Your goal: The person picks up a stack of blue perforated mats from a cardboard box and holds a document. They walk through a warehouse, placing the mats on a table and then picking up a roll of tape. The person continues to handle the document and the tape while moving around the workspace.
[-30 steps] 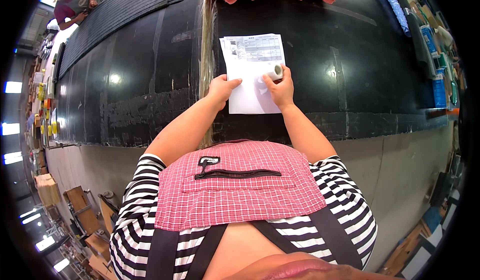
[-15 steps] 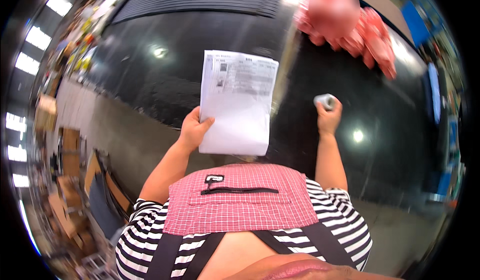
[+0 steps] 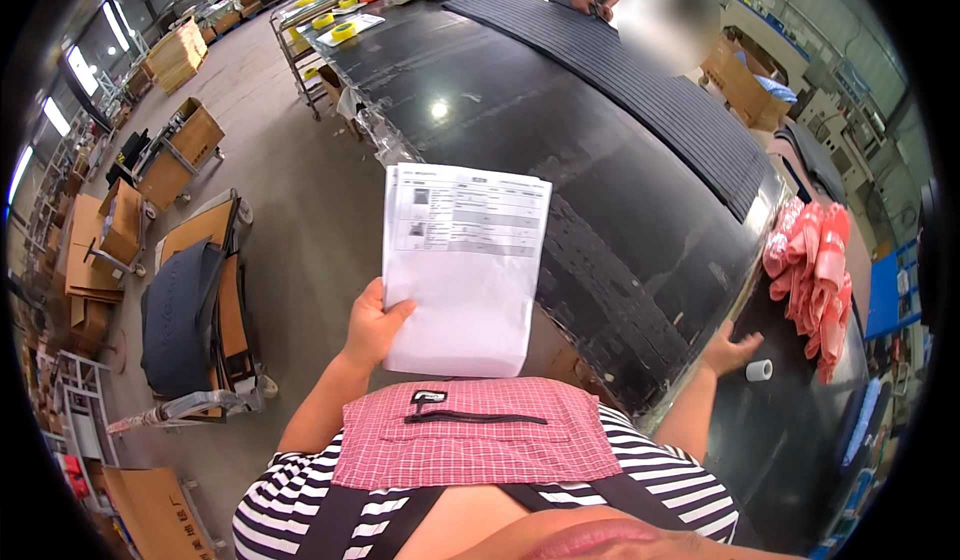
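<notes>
A stack of printed white sheets (image 3: 463,290) is upright in front of me, pinched along its lower left edge by my left hand (image 3: 378,325), thumb on top. My right hand (image 3: 728,350) is off to the right over the black tabletop, with its fingers spread and nothing in them. Just beyond the fingertips, a small white roll (image 3: 760,370) rests on the table, apart from the hand. Farther along that side lies a bundle of red plastic-wrapped pieces (image 3: 815,270).
A long black table (image 3: 480,110) carries a ribbed dark mat (image 3: 620,85). Yellow tape rolls (image 3: 343,31) sit at its far left end. Another person's hands (image 3: 592,6) work across the table. A cart with folded dark material (image 3: 183,315) and cardboard boxes (image 3: 195,135) stand on the left.
My right hand has let go of the white roll, which now sits on the table. The view has turned left, and the papers are still in my left hand.
</notes>
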The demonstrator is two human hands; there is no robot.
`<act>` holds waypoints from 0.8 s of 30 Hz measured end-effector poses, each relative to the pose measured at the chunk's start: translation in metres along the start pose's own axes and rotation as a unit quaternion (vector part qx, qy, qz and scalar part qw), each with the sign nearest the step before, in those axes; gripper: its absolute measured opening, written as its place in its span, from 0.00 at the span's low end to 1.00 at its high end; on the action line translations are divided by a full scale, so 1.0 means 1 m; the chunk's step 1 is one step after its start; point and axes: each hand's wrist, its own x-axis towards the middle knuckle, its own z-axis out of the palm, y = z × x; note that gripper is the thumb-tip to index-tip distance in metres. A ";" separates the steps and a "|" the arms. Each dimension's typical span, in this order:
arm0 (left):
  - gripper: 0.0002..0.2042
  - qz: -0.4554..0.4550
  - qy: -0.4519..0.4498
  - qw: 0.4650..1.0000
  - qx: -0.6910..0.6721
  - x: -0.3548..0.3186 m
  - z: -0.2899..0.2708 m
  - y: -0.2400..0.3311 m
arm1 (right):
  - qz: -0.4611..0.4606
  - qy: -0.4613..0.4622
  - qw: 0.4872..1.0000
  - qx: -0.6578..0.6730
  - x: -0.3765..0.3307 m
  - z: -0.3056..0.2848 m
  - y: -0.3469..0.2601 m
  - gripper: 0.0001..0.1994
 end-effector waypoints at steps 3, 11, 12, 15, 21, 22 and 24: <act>0.17 0.016 0.011 1.000 -0.014 0.020 -0.077 0.016 | 0.027 -0.174 0.939 0.295 -0.095 0.037 -0.164 0.37; 0.14 0.066 0.120 0.990 -0.032 0.097 -0.224 0.036 | -0.009 -0.402 0.830 0.385 -0.227 0.109 -0.407 0.35; 0.14 0.068 0.141 0.987 -0.022 0.108 -0.245 0.034 | -0.008 -0.411 0.825 0.388 -0.235 0.127 -0.429 0.34; 0.15 0.075 0.206 0.976 -0.013 0.142 -0.311 0.031 | 0.007 -0.413 0.816 0.405 -0.269 0.191 -0.492 0.30; 0.15 0.087 0.364 0.925 -0.069 0.195 -0.436 0.048 | -0.021 -0.511 0.737 0.443 -0.403 0.335 -0.700 0.29; 0.16 0.091 0.376 0.920 -0.054 0.204 -0.459 0.053 | -0.044 -0.530 0.711 0.460 -0.425 0.339 -0.751 0.28; 0.18 0.090 0.412 0.906 -0.043 0.215 -0.509 0.054 | -0.112 -0.592 0.636 0.482 -0.480 0.330 -0.857 0.29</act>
